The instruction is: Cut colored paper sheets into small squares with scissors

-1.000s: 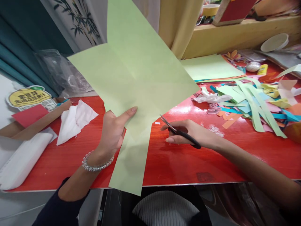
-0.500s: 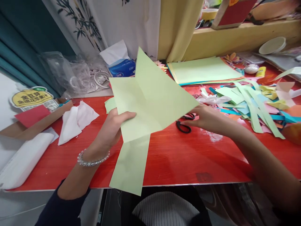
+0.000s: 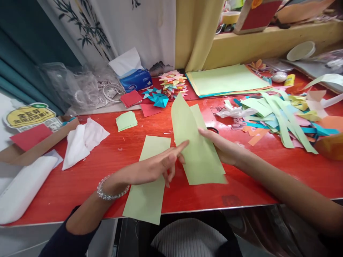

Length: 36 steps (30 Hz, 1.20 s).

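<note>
Both hands (image 3: 171, 162) at folded green sheet (image 3: 194, 142) | scissors (image 3: 213, 130) on table (image 3: 88, 189)

Bare red tabletop (image 3: 80, 191) gave a hand room at the lower left of the frame, between the white roll (image 3: 29, 189) and the green strip (image 3: 147, 198). The left hand (image 3: 150, 167) crossed above that strip. At centre, the folded green sheet (image 3: 198, 153) and the right hand (image 3: 219, 146) blocked the way to the black scissor loop (image 3: 213, 129). A narrower lane ran between the right forearm and the paper scraps (image 3: 284, 117) at right; small green squares (image 3: 127, 121) stood in the way left of centre.
</note>
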Available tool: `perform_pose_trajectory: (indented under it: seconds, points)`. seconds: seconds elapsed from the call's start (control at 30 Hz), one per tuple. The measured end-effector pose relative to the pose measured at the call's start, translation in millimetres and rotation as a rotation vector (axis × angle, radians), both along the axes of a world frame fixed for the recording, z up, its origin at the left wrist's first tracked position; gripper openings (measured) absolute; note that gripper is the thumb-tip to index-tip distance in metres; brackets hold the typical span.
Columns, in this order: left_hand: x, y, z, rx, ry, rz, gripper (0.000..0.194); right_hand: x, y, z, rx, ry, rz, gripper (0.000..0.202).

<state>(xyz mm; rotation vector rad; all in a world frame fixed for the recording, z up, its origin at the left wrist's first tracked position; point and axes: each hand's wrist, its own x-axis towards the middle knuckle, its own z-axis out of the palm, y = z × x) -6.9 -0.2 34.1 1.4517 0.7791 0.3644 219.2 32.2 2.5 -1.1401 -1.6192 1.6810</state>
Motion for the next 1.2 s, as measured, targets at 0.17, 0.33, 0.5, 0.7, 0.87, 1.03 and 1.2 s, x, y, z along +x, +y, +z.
perform_pose_trajectory:
  seconds: [0.17, 0.33, 0.5, 0.7, 0.87, 1.03, 1.2]
  points:
    - [-1.1, 9.9, -6.3, 0.238, 0.132, 0.14, 0.038, -11.0, -6.3, 3.3, -0.34, 0.354, 0.005, 0.046]
    - [-5.2, 17.3, -4.8, 0.34, 0.153, 0.078, 0.036, -20.7, -11.8, -1.4, -0.405, 0.235, 0.018, 0.053]
    - [-21.1, 28.9, -0.5, 0.758, 0.392, 0.397, 0.029, -22.2, -13.7, -2.3, -0.449, 0.25, 0.025, 0.051]
    - [-71.7, 56.5, -16.0, 0.7, 0.844, 0.219, 0.057, -14.8, -10.9, -3.8, -0.496, 0.313, 0.068, 0.044]
    - [-68.4, 57.7, -46.3, 0.739, 0.953, 0.126, 0.09, -17.0, -16.7, -2.8, -0.538, 0.369, 0.101, 0.04]
    - [-45.6, 50.4, -68.4, 0.874, 0.877, 0.069, 0.09, -29.5, -36.5, -0.8, -0.584, 0.392, 0.091, 0.044]
    - [-24.5, 49.6, -67.4, 0.909, 0.719, 0.218, 0.069, -32.0, -38.1, -4.2, -0.442, 0.318, 0.025, 0.048]
